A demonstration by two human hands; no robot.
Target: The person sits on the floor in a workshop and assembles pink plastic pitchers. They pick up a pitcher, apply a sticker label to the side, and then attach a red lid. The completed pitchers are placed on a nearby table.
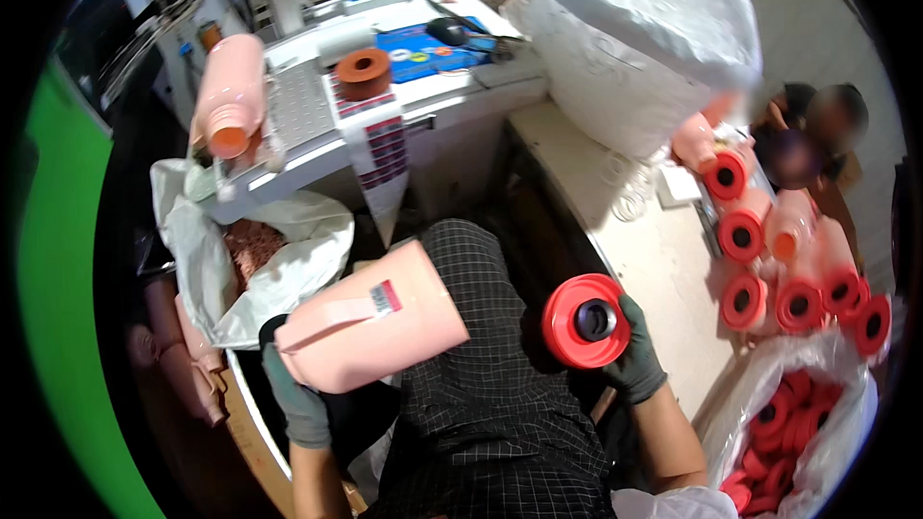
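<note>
Gripped in my gloved left hand (pixel 296 402) is a pink plastic jug (pixel 394 312), tilted on its side over my lap, its handle up and a small label stuck near the handle. My gloved right hand (pixel 638 358) holds a round red lid (pixel 561 325) by its edge; a black ring sits at the lid's centre. Jug and lid are apart, one on each side of my knee. The fingers of my left hand are partly hidden behind the jug.
On the right table (pixel 663 279) lie several pink jugs with red lids (pixel 740 235). A lined bin of red lids (pixel 779 432) stands below them. A big white sack (pixel 615 86) rises behind. Ahead is a machine with a label strip (pixel 375 149); left, a white bag (pixel 298 293).
</note>
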